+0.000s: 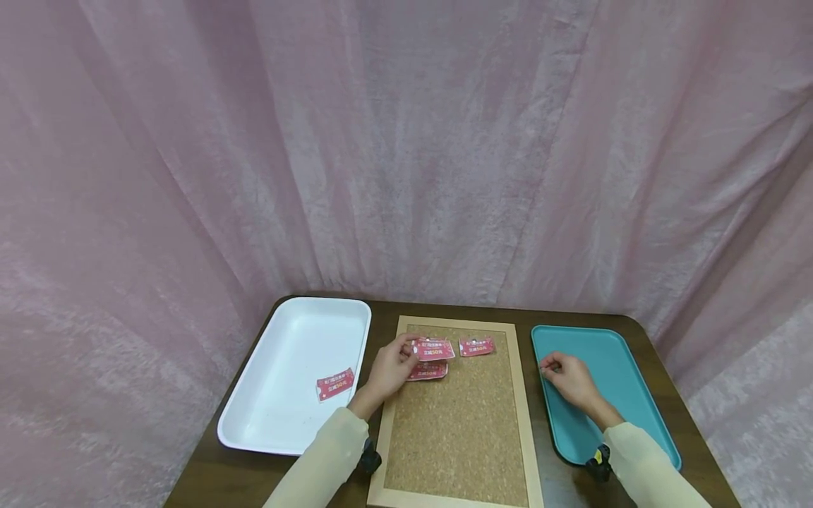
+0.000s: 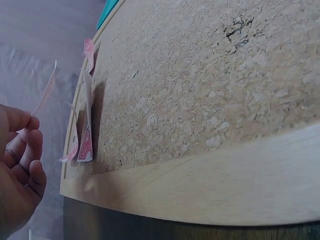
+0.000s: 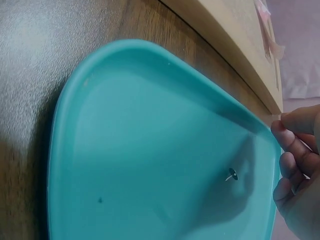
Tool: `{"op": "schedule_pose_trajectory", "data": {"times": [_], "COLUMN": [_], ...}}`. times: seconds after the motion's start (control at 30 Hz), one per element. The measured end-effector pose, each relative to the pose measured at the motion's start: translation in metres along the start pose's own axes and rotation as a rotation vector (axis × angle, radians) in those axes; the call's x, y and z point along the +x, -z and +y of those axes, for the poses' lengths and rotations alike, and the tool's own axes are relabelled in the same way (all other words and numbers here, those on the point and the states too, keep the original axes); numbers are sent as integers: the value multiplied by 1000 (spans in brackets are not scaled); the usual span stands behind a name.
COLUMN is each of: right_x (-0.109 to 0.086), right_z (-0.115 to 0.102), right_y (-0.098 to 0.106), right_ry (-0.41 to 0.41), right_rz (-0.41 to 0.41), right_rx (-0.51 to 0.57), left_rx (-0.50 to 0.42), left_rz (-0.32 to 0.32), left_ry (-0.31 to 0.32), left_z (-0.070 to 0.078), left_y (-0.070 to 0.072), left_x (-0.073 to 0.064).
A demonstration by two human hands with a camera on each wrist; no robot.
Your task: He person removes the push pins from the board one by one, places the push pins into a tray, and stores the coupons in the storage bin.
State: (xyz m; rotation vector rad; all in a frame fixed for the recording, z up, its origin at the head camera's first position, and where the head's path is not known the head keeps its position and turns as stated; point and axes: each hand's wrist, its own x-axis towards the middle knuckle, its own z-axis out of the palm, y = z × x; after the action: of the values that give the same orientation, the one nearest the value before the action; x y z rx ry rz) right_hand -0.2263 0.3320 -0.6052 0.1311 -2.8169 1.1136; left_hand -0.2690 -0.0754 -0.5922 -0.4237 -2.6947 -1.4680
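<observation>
My left hand (image 1: 392, 365) is over the upper left of a framed cork board (image 1: 457, 430), pinching a pink-red paper coupon (image 1: 435, 350) by its edge. In the left wrist view that coupon (image 2: 47, 90) stands off the cork, apart from the coupons on the board. Another coupon (image 1: 428, 371) shows just below it, and one more coupon (image 1: 476, 346) is at the upper right. My right hand (image 1: 570, 381) hovers over the left edge of a teal tray (image 1: 635, 395), thumb and fingertips together; I cannot tell whether something small is between them. Below it lies a thumbtack (image 3: 232, 174).
A white tray (image 1: 286, 374) stands left of the board with a loose coupon (image 1: 336, 384) in it. The dark wooden table (image 1: 546, 423) shows between board and teal tray. A pink curtain (image 1: 406, 155) hangs close behind the table.
</observation>
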Motion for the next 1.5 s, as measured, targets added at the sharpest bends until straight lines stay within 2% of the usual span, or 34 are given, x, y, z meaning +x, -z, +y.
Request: {"op": "schedule_pose_trajectory", "data": {"times": [0.17, 0.33, 0.63, 1.03, 1.27, 1.5], "right_x": [-2, -5, -5, -8, -9, -10], "right_z": [-1, 1, 7, 9, 12, 13], "right_y": [5, 8, 8, 10, 13, 14], "right_ry": [-10, 0, -24, -31, -42, -49], "right_rz": [-2, -1, -21, -41, -40, -37], "right_rx": [-3, -10, -5, -14, -22, -23], "left_rx": [0, 45, 40, 9, 20, 26], "left_rz": [-7, 15, 31, 70, 77, 98], "left_ry": [1, -19, 2, -61, -26, -26], "left_z": [1, 2, 0, -6, -9, -10], "left_y": [7, 14, 21, 35, 40, 46], "left_x": [-1, -3, -2, -8, -8, -12]}}
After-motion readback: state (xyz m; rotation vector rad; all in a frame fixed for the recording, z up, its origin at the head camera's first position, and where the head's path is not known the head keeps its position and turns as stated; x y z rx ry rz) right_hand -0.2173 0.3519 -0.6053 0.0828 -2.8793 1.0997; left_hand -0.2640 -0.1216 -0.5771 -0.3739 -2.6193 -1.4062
